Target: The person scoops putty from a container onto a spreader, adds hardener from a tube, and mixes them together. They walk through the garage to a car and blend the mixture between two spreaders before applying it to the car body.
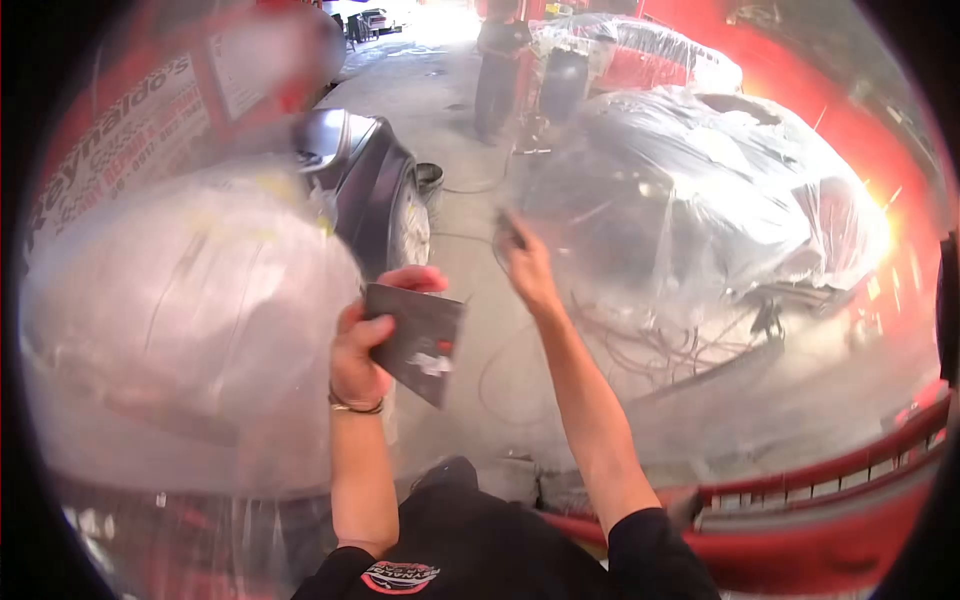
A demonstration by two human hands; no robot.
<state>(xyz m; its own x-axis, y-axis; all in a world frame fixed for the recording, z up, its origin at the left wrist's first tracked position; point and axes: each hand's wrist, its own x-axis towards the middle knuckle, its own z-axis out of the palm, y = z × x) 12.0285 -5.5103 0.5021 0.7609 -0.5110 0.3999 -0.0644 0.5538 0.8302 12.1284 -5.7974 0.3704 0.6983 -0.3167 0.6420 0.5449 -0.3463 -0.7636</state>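
Presently | step: likely readying | my left grip [357, 357] holds a smeared board [422, 332], right grip [530, 268] a dark object [507, 232] (blurred) | next probably wants steadiness

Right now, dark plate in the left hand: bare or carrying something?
Carrying something: the dark plate shows a small red dab and a whitish patch.

**Dark greys and blacks set against bright red**

Square plate [415, 325]: dark grey, marked by a red spot [444, 345] and a whitish smear [432, 365]. Blurred handheld object [511, 233]: dark. Shirt [500, 550], near: black; its emblem [400, 577] red, white and black. Banner [140, 140], left: black and red lettering on white. Plastic sheeting [690, 190], right: translucent, whitish. Bumper [830, 535], near right: red. Floor [465, 300]: pale grey.
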